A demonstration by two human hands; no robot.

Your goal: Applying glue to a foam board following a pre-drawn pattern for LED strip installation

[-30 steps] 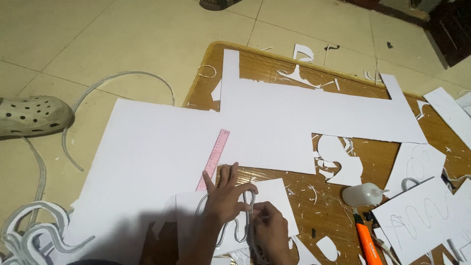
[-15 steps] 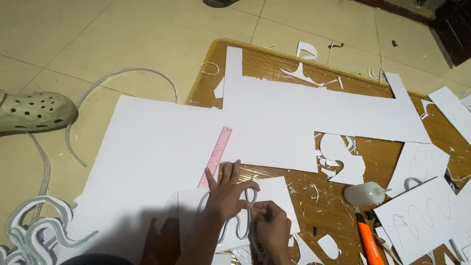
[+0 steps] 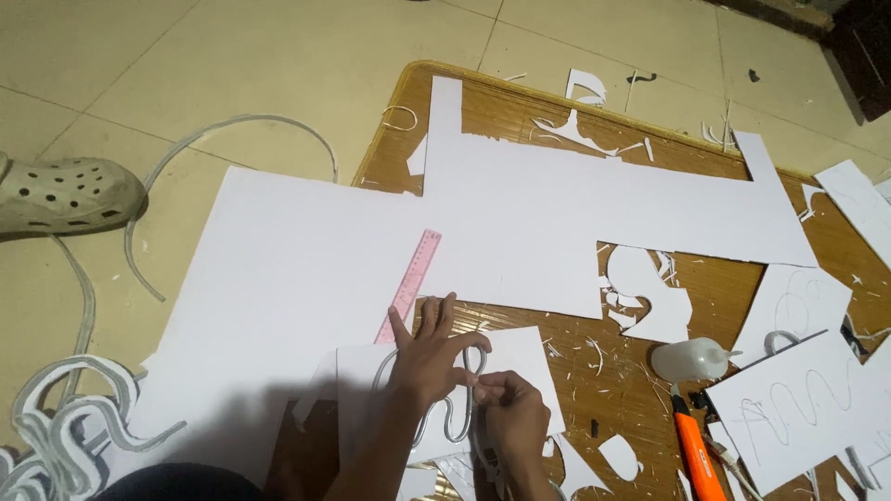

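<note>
Two hands meet on a small white sheet (image 3: 520, 357) lying on the wooden board (image 3: 594, 371): left hand (image 3: 429, 357), fingers spread, presses a pale looped strip (image 3: 455, 422) flat; right hand (image 3: 509, 417) pinches the strip's upper loop between fingertips. Pink ruler (image 3: 408, 286) just beyond, orange cutter (image 3: 694, 450) to the right

Under my left hand (image 3: 429, 357) lies a small white paper sheet (image 3: 520, 357) — matt and smooth. On it runs a greyish translucent strip (image 3: 457, 408) that looks like soft plastic, pinched by my right hand (image 3: 509, 408). Just above the sheet, a pink plastic ruler (image 3: 409, 283), see-through and slightly glossy. The surface (image 3: 613, 380) is brown wood with a shiny grain. Right of the sheet — a glossy orange plastic cutter (image 3: 696, 455) and a milky plastic bottle (image 3: 689, 360).
</note>
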